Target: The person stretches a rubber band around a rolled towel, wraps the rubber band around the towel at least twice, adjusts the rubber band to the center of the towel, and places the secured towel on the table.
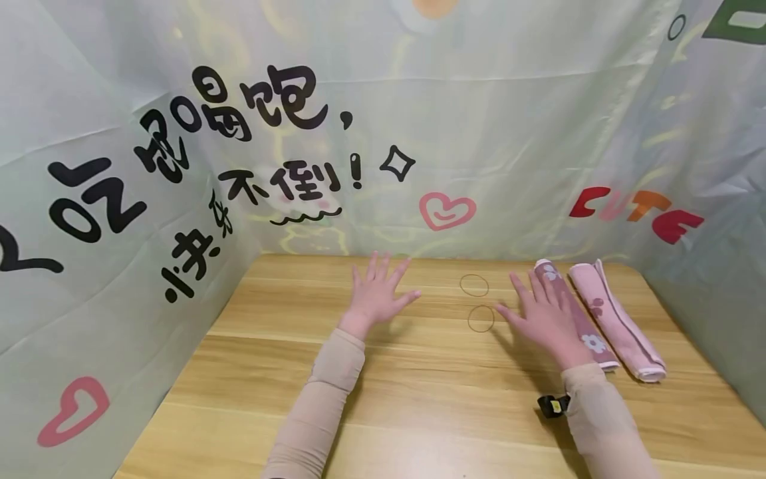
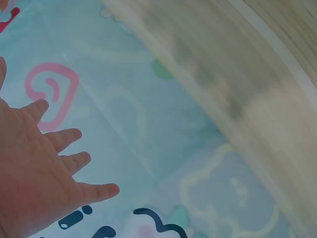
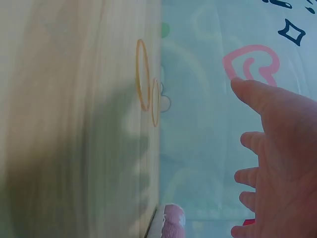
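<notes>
Above the wooden table [image 1: 419, 412] my left hand [image 1: 376, 299] is held with its fingers spread and nothing in it. My right hand [image 1: 547, 322], also spread and holding nothing, hovers over the left edge of a rolled mauve cloth [image 1: 589, 326] with pale flowers. Beside that roll lies a rolled pink cloth [image 1: 619, 322]. Two thin rubber bands rest flat on the tabletop between my hands: a far rubber band [image 1: 475, 275] and a near rubber band [image 1: 481, 331]. The right wrist view shows both bands as orange loops, and one roll's end at the bottom.
Printed fabric [image 1: 509, 133] hangs around the back and both sides of the table, close to its edges. A small black device [image 1: 552, 406] sits at my right wrist.
</notes>
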Motion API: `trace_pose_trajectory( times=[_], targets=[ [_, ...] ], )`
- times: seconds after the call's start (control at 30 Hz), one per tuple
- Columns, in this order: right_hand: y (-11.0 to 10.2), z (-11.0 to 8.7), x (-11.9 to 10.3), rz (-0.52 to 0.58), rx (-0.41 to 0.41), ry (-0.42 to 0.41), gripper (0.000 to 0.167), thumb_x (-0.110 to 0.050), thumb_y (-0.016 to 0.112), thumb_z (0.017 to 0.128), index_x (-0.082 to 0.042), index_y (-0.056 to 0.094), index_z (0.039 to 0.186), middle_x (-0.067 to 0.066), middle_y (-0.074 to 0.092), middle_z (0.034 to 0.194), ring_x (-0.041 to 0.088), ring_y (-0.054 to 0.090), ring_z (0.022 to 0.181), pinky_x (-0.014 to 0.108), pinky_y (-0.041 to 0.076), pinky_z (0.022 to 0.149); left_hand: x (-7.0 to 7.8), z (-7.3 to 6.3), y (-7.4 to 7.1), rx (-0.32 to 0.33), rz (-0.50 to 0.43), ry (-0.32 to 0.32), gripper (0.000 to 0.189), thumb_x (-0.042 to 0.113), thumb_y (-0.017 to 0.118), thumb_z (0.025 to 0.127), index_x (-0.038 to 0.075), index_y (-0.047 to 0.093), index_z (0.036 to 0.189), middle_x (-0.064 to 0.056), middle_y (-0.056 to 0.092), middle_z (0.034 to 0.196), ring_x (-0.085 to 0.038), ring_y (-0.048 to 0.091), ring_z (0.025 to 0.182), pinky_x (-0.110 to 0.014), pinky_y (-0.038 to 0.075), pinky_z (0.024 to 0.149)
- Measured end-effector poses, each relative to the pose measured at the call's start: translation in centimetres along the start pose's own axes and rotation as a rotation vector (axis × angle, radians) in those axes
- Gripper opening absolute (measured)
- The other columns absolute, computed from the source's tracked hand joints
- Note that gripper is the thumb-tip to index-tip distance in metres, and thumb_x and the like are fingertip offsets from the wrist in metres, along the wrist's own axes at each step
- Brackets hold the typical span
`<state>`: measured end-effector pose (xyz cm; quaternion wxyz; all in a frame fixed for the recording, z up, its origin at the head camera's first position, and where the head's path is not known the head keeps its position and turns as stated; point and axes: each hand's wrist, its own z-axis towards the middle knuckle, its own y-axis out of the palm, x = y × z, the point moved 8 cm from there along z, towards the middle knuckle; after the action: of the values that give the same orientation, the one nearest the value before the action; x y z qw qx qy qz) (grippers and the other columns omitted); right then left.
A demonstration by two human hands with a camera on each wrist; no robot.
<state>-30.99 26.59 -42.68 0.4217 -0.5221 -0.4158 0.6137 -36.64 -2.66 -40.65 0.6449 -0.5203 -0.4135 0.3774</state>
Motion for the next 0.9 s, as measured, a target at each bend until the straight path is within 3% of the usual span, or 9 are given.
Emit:
trace_pose_trajectory(
  times=[0.17, 0.57, 0.7, 0.9],
  targets=[
    [-0.5, -1.0, 0.6, -0.001, 0.034, -0.014, 0.085, -0.064, 0.042, 0.095, -0.019, 0.007, 0.158, 0.027, 0.001, 0.161, 0.049, -0.007, 0.147, 0.069, -0.006, 0.112, 1.6, -0.2, 0.1, 0.005, -0.026, 0.032, 0.077, 0.077, 0.028, 0.09, 0.041, 0.006, 0.155, -0.006, 0.003, 0.166, -0.033, -0.008, 0.152, -0.07, 0.001, 0.114],
    [-1.4, -3.5, 2.5, -0.055, 0.141, -0.03, 0.082, -0.059, 0.05, 0.094, -0.017, 0.018, 0.157, 0.026, 0.022, 0.157, 0.049, 0.008, 0.147, 0.077, 0.013, 0.104, 5.3, -0.4, 0.7, 0.027, -0.066, 0.118, 0.075, 0.075, 0.031, 0.091, 0.043, 0.007, 0.155, -0.003, 0.005, 0.166, -0.029, -0.005, 0.153, -0.068, 0.006, 0.115],
    [-1.6, -4.3, 3.3, -0.062, 0.147, -0.025, 0.08, -0.057, 0.052, 0.094, -0.011, 0.024, 0.154, 0.029, 0.023, 0.155, 0.055, 0.011, 0.143, 0.075, 0.013, 0.106, 6.4, -0.5, 0.8, 0.045, -0.073, 0.143, 0.074, 0.074, 0.032, 0.091, 0.042, 0.01, 0.155, -0.004, 0.01, 0.165, -0.029, -0.003, 0.153, -0.069, 0.01, 0.115],
    [-1.7, -5.0, 4.7, -0.032, 0.116, 0.025, 0.08, -0.056, 0.05, 0.095, -0.013, 0.021, 0.155, 0.034, 0.02, 0.154, 0.061, 0.013, 0.139, 0.077, 0.015, 0.101, 7.8, -0.7, 1.0, 0.048, -0.11, 0.167, 0.073, 0.074, 0.032, 0.092, 0.042, 0.012, 0.155, -0.004, 0.013, 0.165, -0.03, 0.001, 0.153, -0.068, 0.012, 0.115]
  ],
)
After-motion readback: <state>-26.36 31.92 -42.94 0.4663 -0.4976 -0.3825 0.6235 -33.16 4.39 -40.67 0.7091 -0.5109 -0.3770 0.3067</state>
